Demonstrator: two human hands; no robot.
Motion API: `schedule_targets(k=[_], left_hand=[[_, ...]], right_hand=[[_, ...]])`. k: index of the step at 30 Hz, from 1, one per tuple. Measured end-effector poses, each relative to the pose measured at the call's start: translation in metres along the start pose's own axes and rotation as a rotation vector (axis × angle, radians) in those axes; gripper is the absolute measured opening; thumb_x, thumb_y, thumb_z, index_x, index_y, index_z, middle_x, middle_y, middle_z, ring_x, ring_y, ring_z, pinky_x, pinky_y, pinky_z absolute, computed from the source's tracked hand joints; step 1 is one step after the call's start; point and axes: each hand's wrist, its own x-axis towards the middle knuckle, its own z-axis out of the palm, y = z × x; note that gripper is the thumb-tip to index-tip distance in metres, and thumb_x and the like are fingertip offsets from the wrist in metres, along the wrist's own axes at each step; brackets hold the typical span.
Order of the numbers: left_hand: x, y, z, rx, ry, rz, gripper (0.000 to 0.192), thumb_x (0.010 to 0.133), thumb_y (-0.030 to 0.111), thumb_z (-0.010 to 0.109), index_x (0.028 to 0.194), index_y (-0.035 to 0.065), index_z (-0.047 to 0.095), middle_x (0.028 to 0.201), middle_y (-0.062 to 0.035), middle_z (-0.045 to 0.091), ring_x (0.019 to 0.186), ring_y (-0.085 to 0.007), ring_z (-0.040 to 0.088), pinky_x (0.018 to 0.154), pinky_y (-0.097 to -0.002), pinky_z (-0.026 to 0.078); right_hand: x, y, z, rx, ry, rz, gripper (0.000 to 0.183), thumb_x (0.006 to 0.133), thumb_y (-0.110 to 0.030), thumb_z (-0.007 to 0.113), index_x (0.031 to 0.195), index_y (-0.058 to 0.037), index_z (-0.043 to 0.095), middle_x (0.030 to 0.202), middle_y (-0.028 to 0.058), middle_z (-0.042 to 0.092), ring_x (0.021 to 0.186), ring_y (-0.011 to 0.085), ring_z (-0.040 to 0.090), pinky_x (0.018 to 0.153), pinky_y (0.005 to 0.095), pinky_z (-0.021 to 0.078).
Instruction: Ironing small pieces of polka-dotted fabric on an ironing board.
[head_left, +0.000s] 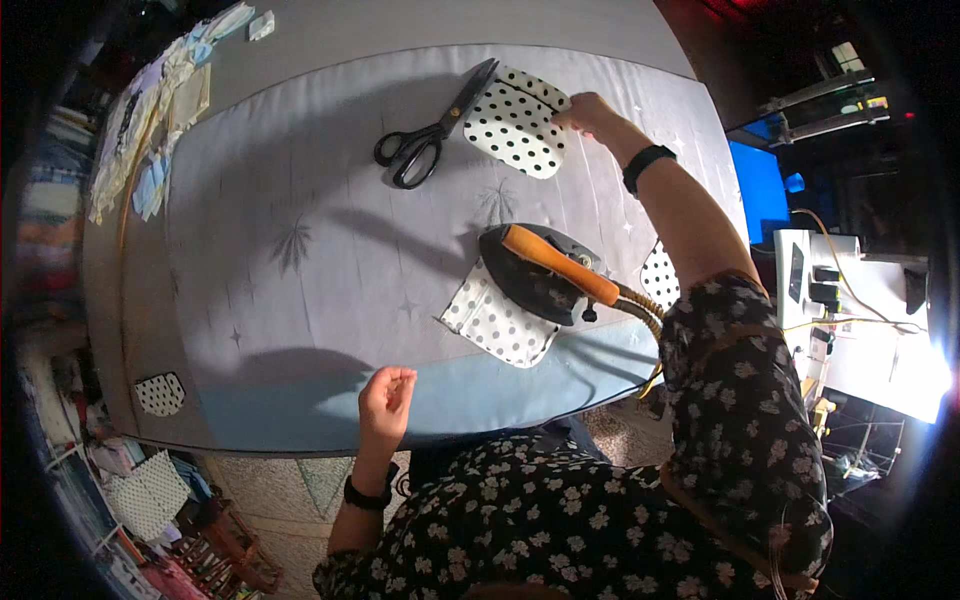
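Note:
My right hand (589, 117) pinches the right edge of a white fabric piece with black dots (517, 124), which lies at the far side of the ironing surface (337, 307). Black-handled fabric scissors (424, 146) lie beside that piece, the blade tips touching or close to its left edge. My left hand (386, 401) is raised over the near edge, fingers curled together, nothing visible in it. Between my hands, an electric iron (536, 274) with an orange-brown handle rests partly over a second dotted fabric piece (502, 322), covering its upper part.
Another dotted piece (661, 274) is partly hidden by my right arm. A small dotted piece (161, 394) lies at the left corner. Fabric scraps (169, 101) pile along the far left. The iron's cord (643, 319) runs right. A white sewing machine (795, 277) stands at the right.

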Motion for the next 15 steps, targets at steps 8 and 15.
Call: schedule_targets(k=[8,15], left_hand=[[0.043,0.062,0.013,-0.551,-0.509,-0.357,0.061,0.103,0.054,0.034,0.118,0.0030,0.063,0.106,-0.0117,0.069,0.095,-0.0229,0.068,0.076,-0.0304,0.054],[0.035,0.076,0.040,-1.710,-1.003,-0.360,0.068,0.098,0.061,0.038,0.143,0.0094,0.043,0.141,-0.0118,0.050,0.122,-0.0330,0.056,0.096,-0.0469,0.052]], right_hand=[[-0.236,-0.155,0.030,-0.192,0.063,-0.971,0.026,0.078,-0.014,0.076,0.101,-0.0046,0.069,0.097,0.0080,0.070,0.086,0.0228,0.066,0.078,0.0383,0.0546],[-0.392,-0.118,0.074,-0.179,0.278,-1.233,0.020,0.064,-0.010,0.073,0.084,-0.0069,0.067,0.103,0.0082,0.063,0.093,0.0257,0.061,0.079,0.0374,0.0498]])
